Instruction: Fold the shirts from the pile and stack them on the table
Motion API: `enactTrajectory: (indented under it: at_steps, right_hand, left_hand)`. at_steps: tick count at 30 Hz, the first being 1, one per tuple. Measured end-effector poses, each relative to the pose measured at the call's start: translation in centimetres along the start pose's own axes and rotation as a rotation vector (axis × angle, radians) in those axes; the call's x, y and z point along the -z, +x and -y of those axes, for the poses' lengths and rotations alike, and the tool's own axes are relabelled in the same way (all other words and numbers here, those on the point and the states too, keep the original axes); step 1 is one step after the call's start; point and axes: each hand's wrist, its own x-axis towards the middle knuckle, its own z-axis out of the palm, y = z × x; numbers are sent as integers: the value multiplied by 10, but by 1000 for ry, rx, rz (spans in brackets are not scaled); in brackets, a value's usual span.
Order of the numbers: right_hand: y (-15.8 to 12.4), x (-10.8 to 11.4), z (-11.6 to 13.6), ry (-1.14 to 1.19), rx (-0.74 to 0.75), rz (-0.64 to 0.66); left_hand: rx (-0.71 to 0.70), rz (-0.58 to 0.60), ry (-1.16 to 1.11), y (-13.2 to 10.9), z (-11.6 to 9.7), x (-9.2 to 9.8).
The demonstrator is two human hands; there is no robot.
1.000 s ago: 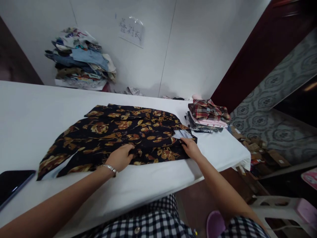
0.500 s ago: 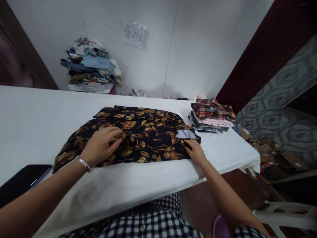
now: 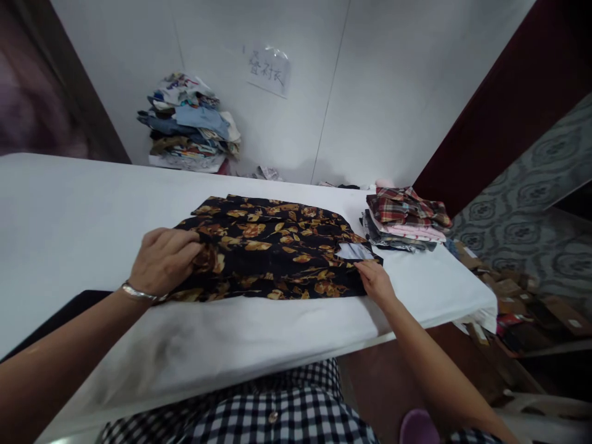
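A black shirt (image 3: pixel 277 246) with a gold and brown flower print lies partly folded across the white table. At its left end, my left hand (image 3: pixel 167 259) is closed on a bunched part of the cloth, the fingertips hidden by the fabric. My right hand (image 3: pixel 375 280) pinches the front edge at the right end, near a small opening where pale grey-white lining or material (image 3: pixel 354 251) shows. Between the hands the cloth lies fairly flat, with shallow creases.
A neat stack of folded shirts (image 3: pixel 407 216), plaid on top, stands at the table's right end. A tall messy pile of clothes (image 3: pixel 189 123) rises at the back left. A dark flat object (image 3: pixel 87 302) lies beside my left forearm. Boxes (image 3: pixel 509 290) sit beyond the right edge.
My left hand has moved left and gathered the shirt's left end, which stretched further toward the front left before. My right hand stays at the right end. The view has shifted slightly.
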Motion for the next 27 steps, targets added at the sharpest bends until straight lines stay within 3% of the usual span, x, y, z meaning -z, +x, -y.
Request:
enactTrajectory:
  at_steps: [3, 5, 7, 10, 14, 21, 24, 27]
  right_hand:
    - [-14, 0, -3, 36, 90, 69]
    - [-20, 0, -2, 53, 105, 82]
    - [-23, 3, 5, 54, 80, 64]
    - [-25, 8, 21, 58, 57, 138]
    - [-27, 8, 31, 65, 34, 318]
    - [-12, 12, 17, 177, -33, 359]
    - [2, 17, 17, 279, -117, 377]
    - [20, 12, 24, 275, -194, 289]
  left_hand:
    - [-164, 208, -169, -37, 7, -12]
    - [-113, 306, -268, -56, 9, -18]
    - [16, 298, -328, -65, 9, -19]
    - [147, 296, -390, -66, 4, -9]
    - [102, 506, -434, -70, 0, -4]
    - [206, 478, -421, -75, 18, -34]
    - [229, 563, -420, -64, 23, -35]
    - [192, 617, -371, -48, 24, -33]
